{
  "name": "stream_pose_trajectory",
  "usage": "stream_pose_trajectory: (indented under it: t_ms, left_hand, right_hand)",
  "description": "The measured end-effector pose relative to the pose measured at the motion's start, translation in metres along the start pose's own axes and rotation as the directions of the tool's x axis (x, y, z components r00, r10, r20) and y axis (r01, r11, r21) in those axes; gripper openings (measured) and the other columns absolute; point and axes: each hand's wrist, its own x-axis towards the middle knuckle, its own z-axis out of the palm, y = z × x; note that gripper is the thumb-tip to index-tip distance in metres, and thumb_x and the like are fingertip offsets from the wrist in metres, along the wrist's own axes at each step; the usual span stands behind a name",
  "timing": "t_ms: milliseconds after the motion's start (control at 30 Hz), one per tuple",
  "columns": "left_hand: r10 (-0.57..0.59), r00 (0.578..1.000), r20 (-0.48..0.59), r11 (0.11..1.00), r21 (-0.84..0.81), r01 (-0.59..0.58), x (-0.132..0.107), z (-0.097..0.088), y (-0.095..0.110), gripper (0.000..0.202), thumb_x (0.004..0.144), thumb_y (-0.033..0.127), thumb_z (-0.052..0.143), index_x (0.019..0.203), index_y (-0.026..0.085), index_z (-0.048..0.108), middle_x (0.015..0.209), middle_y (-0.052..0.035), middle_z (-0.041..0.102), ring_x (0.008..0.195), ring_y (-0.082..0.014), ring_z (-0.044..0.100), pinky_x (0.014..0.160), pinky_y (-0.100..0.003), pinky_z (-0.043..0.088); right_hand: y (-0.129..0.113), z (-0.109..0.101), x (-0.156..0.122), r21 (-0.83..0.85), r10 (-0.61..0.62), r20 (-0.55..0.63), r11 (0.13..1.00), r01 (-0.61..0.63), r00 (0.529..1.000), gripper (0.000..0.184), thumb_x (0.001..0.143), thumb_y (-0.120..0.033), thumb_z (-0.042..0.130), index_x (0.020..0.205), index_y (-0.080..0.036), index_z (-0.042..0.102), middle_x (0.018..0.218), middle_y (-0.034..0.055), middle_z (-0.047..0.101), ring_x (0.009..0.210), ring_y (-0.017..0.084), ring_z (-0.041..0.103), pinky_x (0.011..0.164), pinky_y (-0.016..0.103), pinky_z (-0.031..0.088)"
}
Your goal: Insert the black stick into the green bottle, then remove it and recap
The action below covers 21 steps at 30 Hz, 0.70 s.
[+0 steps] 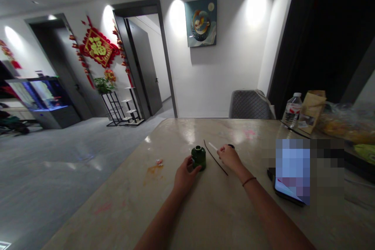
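Note:
A small dark-green bottle (199, 159) stands upright on the table, its narrow mouth uncovered. My left hand (186, 172) is wrapped around it from the left, with the thumb across its near side. My right hand (229, 157) pinches a thin white stick (213, 146) that points up and to the left, toward the bottle. Just behind the right hand a small dark round object (231, 146) shows in part; whether the hand touches it I cannot tell. A thin dark-brown stick (216, 159) lies slantwise on the table between the bottle and my right hand.
The stone-look table (123, 211) has orange and pink stains, with a small crumpled bit (159, 162) left of the bottle. To the right lies a phone (290, 191). Farther back are a water bottle (293, 107), a paper bag (312, 110) and a grey chair (250, 103).

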Motion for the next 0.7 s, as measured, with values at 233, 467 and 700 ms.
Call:
stream_pose_trajectory:
  t_ms: [233,467,700]
  left_hand:
    - [0.027,0.999,-0.028,1.0,0.012,-0.026,-0.001,-0.001,-0.001,0.047,0.05,0.013,0.075,0.094,0.024,0.062,0.091,-0.0026,0.065,0.096,-0.0213,0.059,0.089,-0.03,0.039]
    - [0.086,0.996,-0.004,0.991,0.101,-0.086,-0.002,0.0,0.001,0.043,0.053,0.02,0.075,0.094,0.023,0.062,0.093,-0.0037,0.066,0.094,-0.021,0.059,0.09,-0.031,0.039]
    - [0.134,0.99,0.048,0.929,0.341,-0.142,-0.001,0.0,-0.003,0.042,0.064,0.025,0.068,0.104,0.021,0.056,0.101,-0.0059,0.065,0.096,-0.0203,0.06,0.087,-0.032,0.043]
  right_hand:
    - [-0.041,-0.019,0.005,0.579,-0.188,-0.064,0.793,0.19,0.98,0.02,0.07,-0.031,0.051,0.078,-0.014,0.057,0.061,0.0009,0.058,0.05,0.011,0.054,0.05,0.023,0.045]
    - [-0.067,-0.021,-0.006,0.341,-0.375,-0.171,0.845,0.412,0.911,0.025,0.078,-0.039,0.045,0.071,-0.017,0.054,0.057,-0.0008,0.054,0.051,0.011,0.051,0.052,0.021,0.038]
    - [-0.066,-0.011,-0.008,0.073,-0.509,-0.156,0.849,0.524,0.847,0.022,0.085,-0.03,0.038,0.076,-0.018,0.054,0.068,0.0002,0.054,0.061,0.012,0.05,0.06,0.023,0.037]
